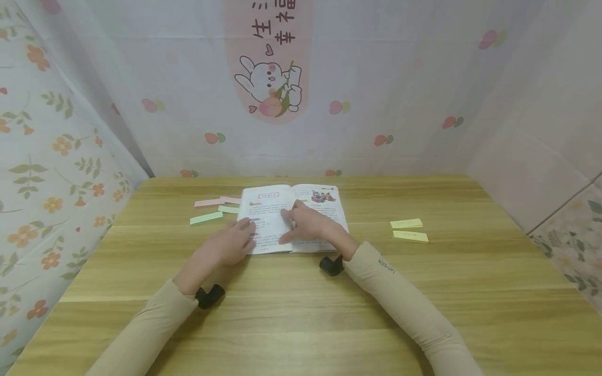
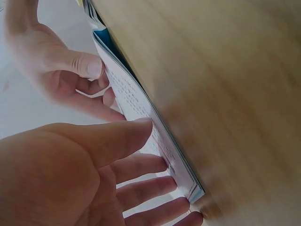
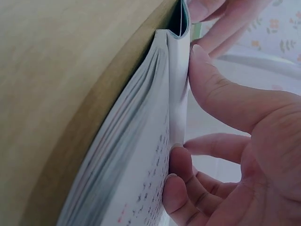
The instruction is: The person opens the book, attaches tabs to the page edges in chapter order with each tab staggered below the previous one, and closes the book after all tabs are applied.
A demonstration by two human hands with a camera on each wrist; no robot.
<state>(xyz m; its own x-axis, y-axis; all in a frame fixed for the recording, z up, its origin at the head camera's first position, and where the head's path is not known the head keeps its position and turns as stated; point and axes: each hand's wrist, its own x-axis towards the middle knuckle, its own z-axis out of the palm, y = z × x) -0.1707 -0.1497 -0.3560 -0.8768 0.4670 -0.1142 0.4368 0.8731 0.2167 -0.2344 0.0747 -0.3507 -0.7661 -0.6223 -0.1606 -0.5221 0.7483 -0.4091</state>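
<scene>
An open book [image 1: 270, 214] with printed text lies on the wooden table, a coloured picture on its right page. My left hand [image 1: 232, 243] rests on the outer part of the left page. In the left wrist view its fingers [image 2: 146, 190] are spread and fairly straight over the paper. Near the middle fold, my right hand [image 1: 310, 224] touches the pages. The right wrist view shows its thumb [image 3: 214, 80] against the left page beside the fold, and bent fingertips [image 3: 176, 188] touching the right page. Neither hand pinches a page.
Two pink paper strips [image 1: 209, 202] and two green strips [image 1: 206, 218] lie left of the book. To the right are two yellow strips [image 1: 406, 223]. Patterned cloth [image 1: 400, 78] hangs behind the wooden table [image 1: 282, 324]. Each wrist carries a black device [image 1: 210, 296].
</scene>
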